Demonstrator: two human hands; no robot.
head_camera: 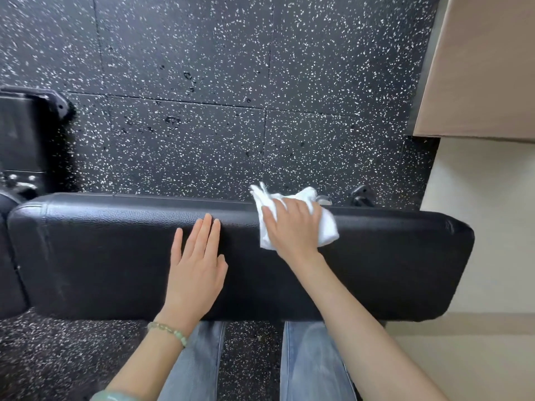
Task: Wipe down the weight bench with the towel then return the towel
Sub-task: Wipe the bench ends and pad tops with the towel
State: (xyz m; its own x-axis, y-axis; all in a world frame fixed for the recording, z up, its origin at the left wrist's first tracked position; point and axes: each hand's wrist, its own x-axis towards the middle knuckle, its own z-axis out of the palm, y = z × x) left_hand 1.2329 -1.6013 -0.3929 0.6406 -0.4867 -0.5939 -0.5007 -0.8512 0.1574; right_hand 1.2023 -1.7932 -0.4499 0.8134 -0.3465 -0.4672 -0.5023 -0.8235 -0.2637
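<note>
The black padded weight bench (pixel 101 256) runs left to right across the middle of the head view. A crumpled white towel (pixel 328 227) lies on its far edge, right of centre. My right hand (pixel 292 227) presses flat on the towel with fingers spread and straight. My left hand (pixel 197 261) rests flat on the bench pad to the left of the towel, fingers straight and together, touching no cloth.
Black speckled rubber floor tiles (pixel 231 82) lie beyond the bench. A second black pad and frame (pixel 23 140) stand at far left. A beige wall and ledge (pixel 477 82) rise at right. A bench foot (pixel 360 195) shows behind the towel. My jeans-clad legs (pixel 312 363) are below.
</note>
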